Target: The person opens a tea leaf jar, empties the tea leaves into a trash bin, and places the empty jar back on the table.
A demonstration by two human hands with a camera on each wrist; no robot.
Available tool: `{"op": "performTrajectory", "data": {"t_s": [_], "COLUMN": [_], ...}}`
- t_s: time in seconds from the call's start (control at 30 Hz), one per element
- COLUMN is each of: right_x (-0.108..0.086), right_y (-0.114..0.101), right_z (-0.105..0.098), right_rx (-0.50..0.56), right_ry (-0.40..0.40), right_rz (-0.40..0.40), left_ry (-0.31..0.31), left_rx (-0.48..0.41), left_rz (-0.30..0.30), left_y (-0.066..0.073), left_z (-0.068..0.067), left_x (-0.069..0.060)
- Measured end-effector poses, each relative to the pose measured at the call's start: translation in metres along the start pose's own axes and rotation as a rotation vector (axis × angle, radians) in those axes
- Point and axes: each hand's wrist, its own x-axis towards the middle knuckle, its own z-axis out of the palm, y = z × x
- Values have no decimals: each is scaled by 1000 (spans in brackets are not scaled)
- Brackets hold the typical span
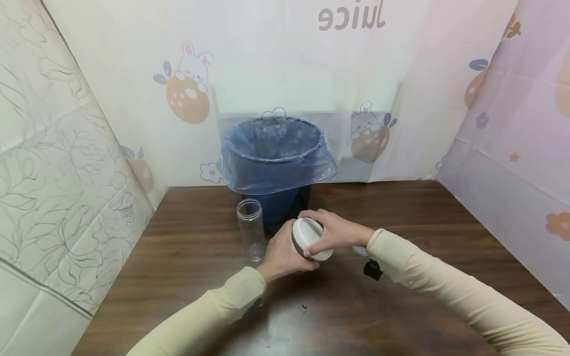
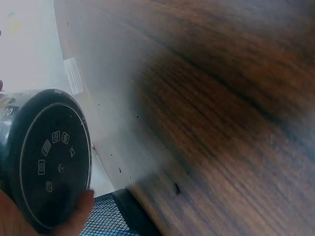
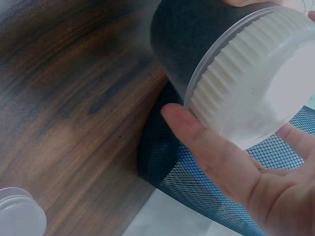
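A dark jar (image 3: 197, 39) with a ribbed white screw lid (image 3: 236, 78) is held tilted above the table. My left hand (image 1: 285, 252) grips the jar's body from the left, and the left wrist view shows the dark base (image 2: 61, 167) with recycling-style marks. On the lid's rim, the thumb and fingers of my right hand (image 1: 334, 230) are curled. Whether the lid is loose cannot be told. Just left of my left hand stands a clear, lidless plastic jar (image 1: 251, 232). A small translucent lid (image 3: 22, 219) lies near my right wrist, partly hidden in the head view.
A dark mesh bin (image 3: 221, 191) lined with a blue bag (image 1: 278, 175) stands behind the hands, against the printed curtain (image 1: 276, 64). A small black object (image 1: 372, 269) lies by the right sleeve. Dark specks (image 1: 305, 307) are on the wooden table (image 1: 191, 287).
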Motion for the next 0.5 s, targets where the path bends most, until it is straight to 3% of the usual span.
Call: {"op": "performTrajectory", "data": {"t_s": [0.2, 0.33, 0.5], "right_x": [-1, -4, -6], "right_y": [6, 10, 7], "right_z": [5, 3, -3], "right_rx": [-3, -70, -125], "right_ry": [4, -17, -96], "right_rz": [-66, -200, -389], "left_ry": [-32, -62, -149], "left_rx": [32, 14, -60], "left_rz": [-10, -1, 9], "left_y": [-1, 0, 2], "left_z": [0, -4, -14], "left_x": [-2, -4, -6]}}
